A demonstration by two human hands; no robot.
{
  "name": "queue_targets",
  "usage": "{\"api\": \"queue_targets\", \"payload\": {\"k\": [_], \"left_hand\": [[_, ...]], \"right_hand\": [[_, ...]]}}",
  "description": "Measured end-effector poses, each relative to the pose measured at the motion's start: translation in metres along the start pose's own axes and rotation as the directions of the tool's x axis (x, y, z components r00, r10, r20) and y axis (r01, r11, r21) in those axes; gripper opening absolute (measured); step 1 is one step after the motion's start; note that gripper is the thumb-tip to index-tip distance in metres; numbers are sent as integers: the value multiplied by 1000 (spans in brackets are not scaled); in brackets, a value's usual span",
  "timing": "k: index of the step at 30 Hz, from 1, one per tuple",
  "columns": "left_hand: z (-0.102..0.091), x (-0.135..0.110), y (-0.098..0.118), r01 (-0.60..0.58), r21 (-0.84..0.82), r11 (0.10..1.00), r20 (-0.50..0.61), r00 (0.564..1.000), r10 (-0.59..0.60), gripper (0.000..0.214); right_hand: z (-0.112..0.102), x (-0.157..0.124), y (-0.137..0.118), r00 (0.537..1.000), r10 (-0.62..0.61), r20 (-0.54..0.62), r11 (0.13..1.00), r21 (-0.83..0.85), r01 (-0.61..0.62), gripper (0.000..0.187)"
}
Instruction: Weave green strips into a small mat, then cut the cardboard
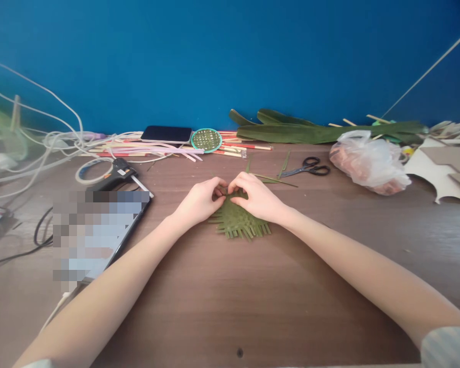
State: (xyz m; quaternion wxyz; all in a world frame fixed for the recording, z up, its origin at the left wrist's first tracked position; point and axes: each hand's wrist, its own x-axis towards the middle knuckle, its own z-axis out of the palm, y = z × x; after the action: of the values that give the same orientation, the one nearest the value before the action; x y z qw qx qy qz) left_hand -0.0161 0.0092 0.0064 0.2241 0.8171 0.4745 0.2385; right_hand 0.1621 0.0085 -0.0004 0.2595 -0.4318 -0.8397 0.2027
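Note:
A small mat of woven green leaf strips (243, 222) lies on the brown table, its loose strip ends sticking out along the near edge. My left hand (203, 201) pinches its far left edge between thumb and fingers. Right beside it, my right hand (253, 197) grips the far edge, fingertips close to those of the left. The hands cover the mat's far part. Cut leaf strips (278, 179) lie just beyond my right hand, with black-handled scissors (308, 167) touching or close to them.
At the left are a tablet (103, 240), a glue gun (117, 174), a tape roll (85, 171) and tangled white cables. Along the blue wall lie a phone (166, 134), a round teal-rimmed woven piece (207, 140) and long green leaves (299, 132). A plastic bag (370, 161) sits right.

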Motion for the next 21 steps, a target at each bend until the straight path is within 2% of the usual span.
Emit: {"api": "queue_targets", "payload": {"k": [16, 21], "left_hand": [[3, 1, 3, 50, 3, 999, -50, 998, -49, 17], [6, 2, 1, 27, 3, 1000, -58, 998, -27, 19]], "right_hand": [[0, -2, -1, 1000, 4, 4, 1000, -5, -4, 7], [0, -3, -1, 1000, -1, -1, 1000, 0, 1, 7]]}}
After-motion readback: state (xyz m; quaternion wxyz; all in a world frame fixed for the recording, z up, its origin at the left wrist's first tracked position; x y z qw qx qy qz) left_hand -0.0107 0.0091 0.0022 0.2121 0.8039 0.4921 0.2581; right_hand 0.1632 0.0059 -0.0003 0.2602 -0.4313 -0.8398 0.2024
